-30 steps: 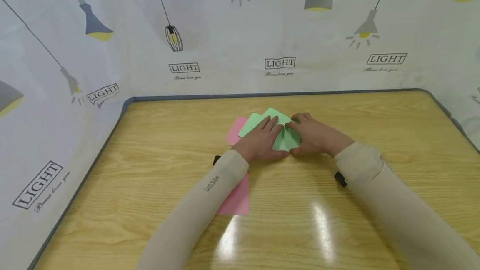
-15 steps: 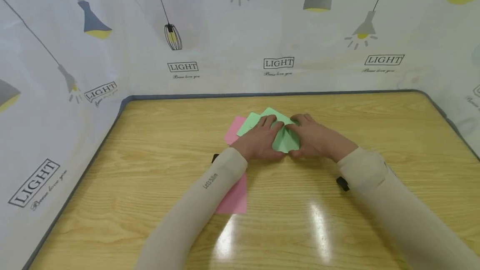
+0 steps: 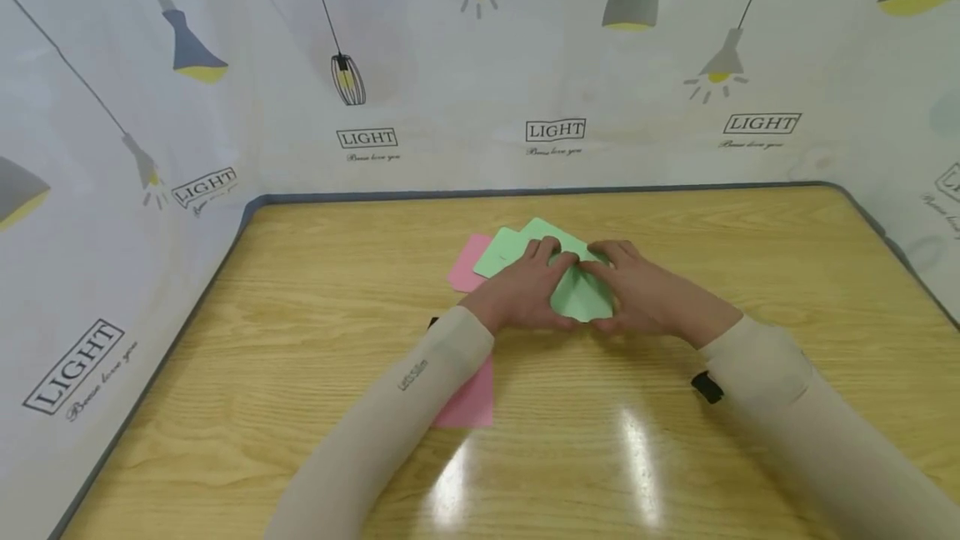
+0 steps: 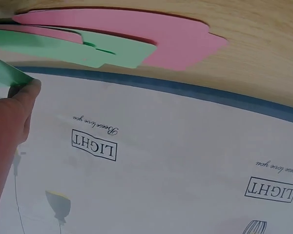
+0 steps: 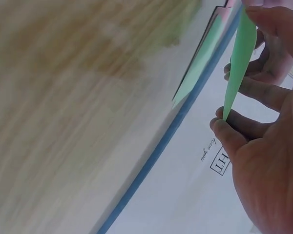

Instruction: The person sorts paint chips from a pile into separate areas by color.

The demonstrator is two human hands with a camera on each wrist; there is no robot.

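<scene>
A green paper sheet is held up between my two hands in the head view, curved or creased at its middle. My left hand grips its left side; in the left wrist view that hand shows only at the edge, by a green corner. On the other side my right hand pinches it. The right wrist view shows the sheet nearly edge-on, apart from the table, between the thumb and fingers of the right hand. Behind the hands, other green pieces lie overlapping on the table.
A pink piece lies partly under the green ones. Another pink sheet is on the wooden table, partly hidden by my left forearm. A white backdrop printed with lamps surrounds the table's back and sides.
Both hands have shifted slightly toward me and to the right with the green sheet, which now stands apart from the green pieces behind it. The pink pieces have stayed put.
</scene>
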